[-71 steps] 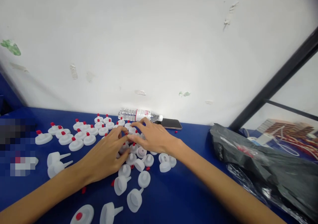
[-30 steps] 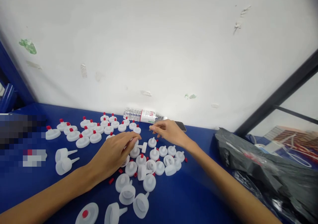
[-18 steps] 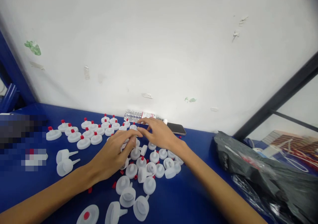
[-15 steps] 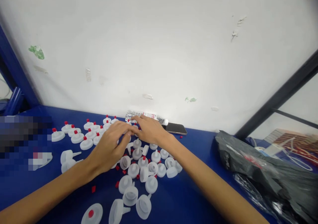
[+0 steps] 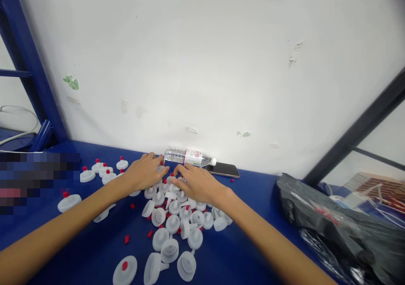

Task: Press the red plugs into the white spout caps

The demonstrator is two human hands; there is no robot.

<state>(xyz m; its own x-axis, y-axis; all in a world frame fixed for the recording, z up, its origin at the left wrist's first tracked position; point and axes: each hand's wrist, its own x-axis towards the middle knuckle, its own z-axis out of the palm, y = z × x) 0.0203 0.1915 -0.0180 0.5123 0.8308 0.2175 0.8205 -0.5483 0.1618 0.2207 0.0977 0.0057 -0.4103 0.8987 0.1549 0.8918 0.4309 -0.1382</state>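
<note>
A pile of translucent white spouted lids [image 5: 172, 224], shaped like small funnels, lies on the blue table between my forearms. My left hand [image 5: 144, 175] is at the pile's far left side, thumb and fingers closed around a white spouted lid [image 5: 160, 168] with a red cap, partly hidden by the fingers. Just right of it, my right hand [image 5: 199, 183] reaches over the back of the pile. Its fingers are bent and apart from the thumb, with a small red cap [image 5: 172, 174] near the gap. Several loose red caps [image 5: 127, 239] are scattered among the lids.
Red-capped lids [image 5: 87, 175] stand at the left. A clear water bottle [image 5: 190, 156] and a phone [image 5: 224, 169] lie by the white wall. At right is a crumpled grey plastic bag [image 5: 329, 217]. Blue posts [image 5: 47, 78] rise at left.
My hands, overlapping at the fingertips before, have separated. The left has moved back toward the wall, and the right has drawn slightly nearer and rightward. The view has shifted a little left.
</note>
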